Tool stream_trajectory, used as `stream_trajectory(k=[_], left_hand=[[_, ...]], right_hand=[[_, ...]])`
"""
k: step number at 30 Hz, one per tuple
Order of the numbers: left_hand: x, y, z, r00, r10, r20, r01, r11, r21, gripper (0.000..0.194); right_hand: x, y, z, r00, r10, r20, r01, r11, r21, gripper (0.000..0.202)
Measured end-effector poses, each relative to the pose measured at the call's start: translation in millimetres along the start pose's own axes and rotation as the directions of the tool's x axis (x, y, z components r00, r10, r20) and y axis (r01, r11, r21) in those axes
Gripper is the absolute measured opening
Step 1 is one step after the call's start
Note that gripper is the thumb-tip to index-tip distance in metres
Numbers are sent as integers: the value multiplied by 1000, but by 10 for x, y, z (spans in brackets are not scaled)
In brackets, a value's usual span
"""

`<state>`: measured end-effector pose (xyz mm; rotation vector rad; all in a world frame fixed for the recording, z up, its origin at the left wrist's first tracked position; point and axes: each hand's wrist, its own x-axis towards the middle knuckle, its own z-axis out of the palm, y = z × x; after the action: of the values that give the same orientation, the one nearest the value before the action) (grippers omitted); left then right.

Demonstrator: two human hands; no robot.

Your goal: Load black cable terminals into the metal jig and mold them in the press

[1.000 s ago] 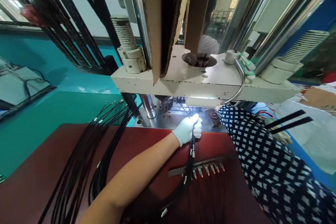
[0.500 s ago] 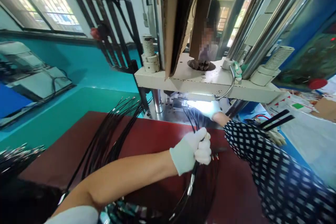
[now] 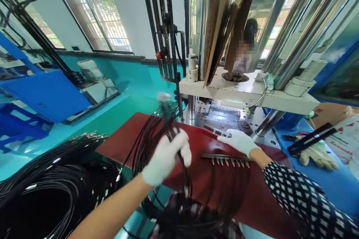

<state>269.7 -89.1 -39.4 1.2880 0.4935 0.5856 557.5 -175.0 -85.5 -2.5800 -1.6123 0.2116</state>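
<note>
My left hand (image 3: pixel 169 155), in a white glove, is closed around a bundle of black cables (image 3: pixel 168 119) above the red-brown board (image 3: pixel 196 138). The upper cable ends are blurred. My right hand (image 3: pixel 237 141), also gloved, has its fingers stretched over a thin metal strip (image 3: pixel 214 130) at the board's back edge, by the press bed; whether it grips the strip is unclear. A dark bar (image 3: pixel 227 157) with several metal-tipped cables lies on the board in front of my right hand. More black cables (image 3: pixel 144 138) hang over the board's left part.
The press (image 3: pixel 246 91) stands behind the board, its lower metal plate (image 3: pixel 224 113) showing. Large cable coils (image 3: pixel 67 183) sit at the lower left. Loose gloves (image 3: pixel 318 157) and black bars (image 3: pixel 311 140) lie on the blue surface at right. A person shows behind the press.
My left hand has moved left with the cables, away from the press. My right hand has come back from the press bed to the board's edge. The view has shifted left.
</note>
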Motion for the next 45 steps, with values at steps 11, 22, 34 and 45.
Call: stream_trajectory(k=[11,22,34,45], left_hand=[[1864,-244,-936,932,-115,-343,356,464,811,32],[1899,209,-1115,908,-180,-378,397,661,637,28],[1701,2499,-2773,862,173,-476,331,520,788,18],[1973,780,-3412,797,-106,-595,593,-48,804,70]], right_hand=[[-70,31,210,973,-121,-195,96,987,-131,34],[-35,94,257,963,-162,-217,145,985,-92,30],[172,481,611,938,-191,-290,238,962,135,35],[143,527,661,914,-254,-316,307,942,132,39]])
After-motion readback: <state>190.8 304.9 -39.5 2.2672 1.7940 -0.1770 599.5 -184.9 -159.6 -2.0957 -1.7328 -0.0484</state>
